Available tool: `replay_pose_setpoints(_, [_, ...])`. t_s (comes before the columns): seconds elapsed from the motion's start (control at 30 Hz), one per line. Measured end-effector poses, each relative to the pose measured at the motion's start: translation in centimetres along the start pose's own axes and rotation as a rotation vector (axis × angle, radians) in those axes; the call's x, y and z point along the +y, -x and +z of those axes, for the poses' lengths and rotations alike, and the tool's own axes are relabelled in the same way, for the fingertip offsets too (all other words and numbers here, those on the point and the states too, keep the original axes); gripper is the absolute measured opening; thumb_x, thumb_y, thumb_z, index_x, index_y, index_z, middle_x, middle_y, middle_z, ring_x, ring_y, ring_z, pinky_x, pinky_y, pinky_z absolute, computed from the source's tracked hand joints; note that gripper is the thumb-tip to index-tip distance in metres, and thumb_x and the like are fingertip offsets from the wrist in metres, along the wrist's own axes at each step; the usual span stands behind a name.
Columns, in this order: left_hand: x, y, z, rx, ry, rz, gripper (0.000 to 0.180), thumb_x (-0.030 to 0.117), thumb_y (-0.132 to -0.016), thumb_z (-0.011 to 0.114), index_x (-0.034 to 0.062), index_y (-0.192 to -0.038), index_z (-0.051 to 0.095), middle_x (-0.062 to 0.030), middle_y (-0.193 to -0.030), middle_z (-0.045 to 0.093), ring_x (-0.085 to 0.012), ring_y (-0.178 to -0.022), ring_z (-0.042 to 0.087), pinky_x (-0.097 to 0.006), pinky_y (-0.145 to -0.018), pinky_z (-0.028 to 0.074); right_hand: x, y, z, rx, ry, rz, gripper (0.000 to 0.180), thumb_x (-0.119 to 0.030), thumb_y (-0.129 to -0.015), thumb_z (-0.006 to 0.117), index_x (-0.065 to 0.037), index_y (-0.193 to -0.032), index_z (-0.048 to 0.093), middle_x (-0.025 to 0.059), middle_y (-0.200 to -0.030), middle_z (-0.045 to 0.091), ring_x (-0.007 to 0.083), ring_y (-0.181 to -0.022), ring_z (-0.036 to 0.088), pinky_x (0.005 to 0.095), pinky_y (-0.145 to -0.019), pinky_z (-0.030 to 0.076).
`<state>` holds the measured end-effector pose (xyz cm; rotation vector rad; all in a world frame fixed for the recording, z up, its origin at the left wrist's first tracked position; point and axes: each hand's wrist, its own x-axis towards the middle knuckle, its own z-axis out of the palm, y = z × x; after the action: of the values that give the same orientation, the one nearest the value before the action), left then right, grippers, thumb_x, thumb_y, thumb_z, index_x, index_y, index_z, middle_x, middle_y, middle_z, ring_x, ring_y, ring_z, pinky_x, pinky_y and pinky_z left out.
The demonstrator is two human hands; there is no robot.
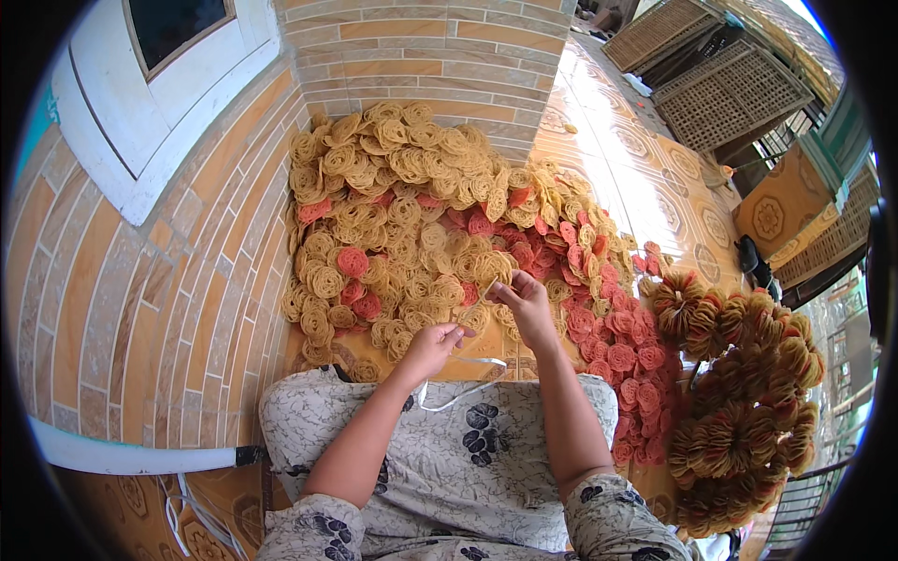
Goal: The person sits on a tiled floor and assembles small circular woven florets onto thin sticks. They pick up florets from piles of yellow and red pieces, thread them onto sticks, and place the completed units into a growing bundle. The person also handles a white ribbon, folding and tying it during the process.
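Observation:
In front of my lap, both hands are closed in pinches. My left hand (436, 350) grips a narrow white strip (453, 400), which loops down over my patterned clothing. Higher and further right, my right hand (526, 307) pinches at the lower edge of a pale yellow woven rosette (493, 268). A small white end shows at its fingertips, close to the rosette; whether it passes through the rosette I cannot tell. Behind my hands spreads a big heap of yellow rosettes (412, 154), with coral-red rosettes (625, 327) mixed in and massed on the right side.
Bundled strings of rosettes (739, 421) lie at the right. A brick-patterned wall (187, 309) and a white door (178, 84) border the left. More white strips (192, 514) hang at lower left, below a pale curved bar (140, 449). Woven panels (730, 93) stand far right.

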<state>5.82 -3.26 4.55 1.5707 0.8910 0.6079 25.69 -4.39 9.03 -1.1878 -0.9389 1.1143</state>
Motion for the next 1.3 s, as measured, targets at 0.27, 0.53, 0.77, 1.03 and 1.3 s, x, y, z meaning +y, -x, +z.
replay_pose_setpoints(0.27, [1.4,0.3,-0.4,0.061,0.054,-0.119,0.021,0.02,-0.097,0.055,0.0013,-0.093,0.063,-0.001,-0.078,0.065,-0.0068,-0.07,0.055,-0.023,-0.066,0.043,-0.4,0.1,0.3,-0.019,-0.114,-0.03,0.015,-0.007,-0.091,0.06,0.0,-0.104,0.058,0.0054,-0.091,0.067,0.012,-0.082,0.063,0.0264,-0.077,0.049])
replay_pose_setpoints(0.53, [1.3,0.3,-0.4,0.156,0.015,-0.028,0.02,0.021,-0.093,0.062,0.0016,-0.092,0.064,-0.0022,-0.073,0.068,-0.006,-0.063,0.056,-0.024,-0.058,0.043,-0.5,0.2,0.2,0.0,-0.163,-0.004,0.013,-0.006,-0.091,0.06,0.0,-0.102,0.058,0.0062,-0.092,0.067,0.0131,-0.082,0.064,0.0289,-0.078,0.051])
replay_pose_setpoints(0.77, [2.3,0.6,-0.9,0.149,0.104,0.0,0.018,0.017,-0.092,0.063,-0.0004,-0.093,0.066,-0.0032,-0.076,0.068,-0.0058,-0.066,0.058,-0.022,-0.063,0.046,-0.7,0.3,0.1,0.009,-0.172,-0.012,0.012,-0.006,-0.091,0.061,0.0,-0.1,0.057,0.0079,-0.093,0.067,0.0149,-0.082,0.065,0.0291,-0.078,0.051])
replay_pose_setpoints(1.03, [3.8,0.9,-1.1,0.073,0.298,-0.127,0.017,0.017,-0.093,0.062,0.0011,-0.097,0.066,-0.0017,-0.079,0.066,-0.0071,-0.066,0.059,-0.022,-0.065,0.048,-0.1,0.0,0.4,0.057,0.063,-0.152,0.013,0.002,-0.089,0.06,0.002,-0.101,0.054,0.0096,-0.095,0.067,0.0143,-0.088,0.065,0.0283,-0.08,0.052])
replay_pose_setpoints(1.3, [3.2,0.8,-1.3,0.021,0.434,-0.197,0.019,0.02,-0.095,0.06,0.002,-0.098,0.064,0.0005,-0.081,0.063,-0.0082,-0.071,0.056,-0.023,-0.073,0.046,-0.1,0.1,-2.7,-0.25,0.569,-0.046,0.018,0.003,-0.084,0.062,-0.003,-0.101,0.062,0.0072,-0.092,0.068,0.0152,-0.092,0.065,0.0294,-0.078,0.051])
